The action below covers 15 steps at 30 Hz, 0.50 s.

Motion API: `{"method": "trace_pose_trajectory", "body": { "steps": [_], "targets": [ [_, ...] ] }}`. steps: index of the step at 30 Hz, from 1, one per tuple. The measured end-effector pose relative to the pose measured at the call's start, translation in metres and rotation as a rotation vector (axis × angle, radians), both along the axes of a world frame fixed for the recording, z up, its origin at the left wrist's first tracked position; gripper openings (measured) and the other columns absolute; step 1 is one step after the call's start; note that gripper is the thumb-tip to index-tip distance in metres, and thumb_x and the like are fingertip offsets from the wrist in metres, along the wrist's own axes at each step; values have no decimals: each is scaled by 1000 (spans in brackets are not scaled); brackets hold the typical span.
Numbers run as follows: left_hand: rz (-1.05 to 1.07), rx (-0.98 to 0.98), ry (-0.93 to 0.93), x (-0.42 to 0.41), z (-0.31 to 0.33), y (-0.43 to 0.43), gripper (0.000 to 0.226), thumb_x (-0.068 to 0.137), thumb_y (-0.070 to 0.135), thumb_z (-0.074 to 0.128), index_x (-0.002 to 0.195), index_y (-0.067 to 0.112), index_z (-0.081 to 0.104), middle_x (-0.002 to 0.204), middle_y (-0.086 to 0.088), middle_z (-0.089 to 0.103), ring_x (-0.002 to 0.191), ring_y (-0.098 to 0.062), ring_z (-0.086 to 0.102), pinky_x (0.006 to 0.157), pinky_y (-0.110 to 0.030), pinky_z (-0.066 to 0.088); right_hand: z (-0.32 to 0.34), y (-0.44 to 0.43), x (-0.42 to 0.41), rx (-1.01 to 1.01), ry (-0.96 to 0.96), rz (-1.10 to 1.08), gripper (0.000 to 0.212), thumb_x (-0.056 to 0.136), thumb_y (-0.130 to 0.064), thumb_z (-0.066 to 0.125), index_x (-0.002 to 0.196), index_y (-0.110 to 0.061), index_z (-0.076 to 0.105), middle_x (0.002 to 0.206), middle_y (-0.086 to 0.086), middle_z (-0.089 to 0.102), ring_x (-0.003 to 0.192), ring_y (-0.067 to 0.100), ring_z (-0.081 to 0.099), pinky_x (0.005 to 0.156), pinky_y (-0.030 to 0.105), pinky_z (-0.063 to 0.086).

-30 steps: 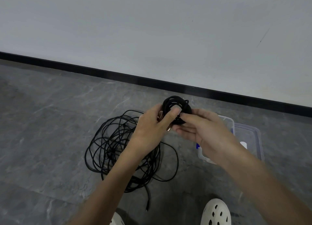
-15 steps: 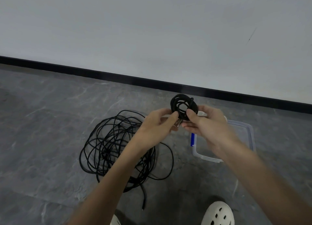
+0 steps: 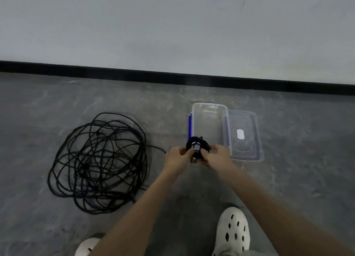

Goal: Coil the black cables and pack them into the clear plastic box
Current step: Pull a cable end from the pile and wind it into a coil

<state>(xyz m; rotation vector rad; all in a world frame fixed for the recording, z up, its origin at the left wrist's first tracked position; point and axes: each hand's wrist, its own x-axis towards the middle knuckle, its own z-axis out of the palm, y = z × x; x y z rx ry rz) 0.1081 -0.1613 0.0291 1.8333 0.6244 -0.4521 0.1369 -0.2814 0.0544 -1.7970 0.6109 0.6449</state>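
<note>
The hands have dropped from chest height toward the clear plastic box (image 3: 209,125), so packing looks imminent; beside it, the loose cable pile (image 3: 98,161) waits on the floor. Left hand (image 3: 177,159) and right hand (image 3: 219,156) pinch the small tight coil (image 3: 197,149) at the box's near rim

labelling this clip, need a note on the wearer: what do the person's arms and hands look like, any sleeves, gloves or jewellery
Both forearms are bare as far as the frame shows, with no sleeve in view. The left hand and right hand wear no gloves, and no watch, bracelet or ring shows, though the blur could hide a thin ring. Lower down, the person wears white clogs with oval holes.
</note>
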Motion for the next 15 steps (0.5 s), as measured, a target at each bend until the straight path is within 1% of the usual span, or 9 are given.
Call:
{"method": "trace_pose_trajectory", "body": {
  "steps": [1,2,4,6,8,10,12,13,15],
  "targets": [
    [6,7,24,-4,-16,-9,30,94,33,61,103,6,72,86,-5,71,81,-15,65,64,-20,46,-15,-7,-4,-19,11,-6,30,93,-8,60,119,6,52,107,20,62,78,21,60,55,18,50],
    [16,-5,43,-8,-30,-18,30,93,31,62,104,5,72,89,-7,72,84,-17,66,67,-22,47,-31,-14,-10,-29,16,-9,30,92,-4,60,119,7,54,108,20,61,76,20,59,50,13,48],
    [19,-30,86,-15,-55,-32,27,93,26,62,102,2,71,86,-7,70,81,-17,66,66,-23,49,-64,-27,-21,-17,45,-51,29,91,2,59,119,10,55,106,24,62,70,18,59,43,10,46],
    [1,-3,109,-22,-79,-44,26,92,25,64,99,1,72,88,-10,72,83,-21,68,73,-31,53,-96,-35,-32,2,85,-116,28,90,4,60,117,9,56,103,24,63,76,26,64,50,17,53],
    [-14,39,142,-26,-102,-53,25,91,25,65,99,3,73,91,-13,74,87,-26,70,78,-37,55,-127,-40,-38,-25,115,-156,29,87,3,62,116,6,59,105,25,66,89,34,67,67,31,59],
    [-7,76,168,-27,-117,-57,25,91,25,64,103,4,71,96,-13,73,90,-24,68,76,-29,50,-153,-42,-40,-34,150,-195,31,85,1,64,116,2,63,104,23,68,92,35,68,78,42,58],
    [8,95,195,-24,-132,-60,27,93,23,62,109,2,67,102,-13,71,92,-20,64,72,-19,40,-178,-42,-38,-43,174,-213,33,82,0,65,116,-2,65,103,19,69,90,32,68,80,43,59],
    [8,96,207,-22,-139,-61,28,94,23,62,111,1,66,105,-13,71,93,-19,63,71,-17,36,-188,-42,-36,-55,179,-217,35,82,-1,65,116,-3,65,103,18,69,90,32,68,80,44,59],
    [0,95,232,-16,-150,-63,29,94,22,61,113,0,66,108,-14,70,101,-24,64,75,-19,40,-202,-39,-30,-100,163,-215,34,82,-2,66,116,-5,66,106,18,69,93,31,67,84,45,57]
  ]
}}
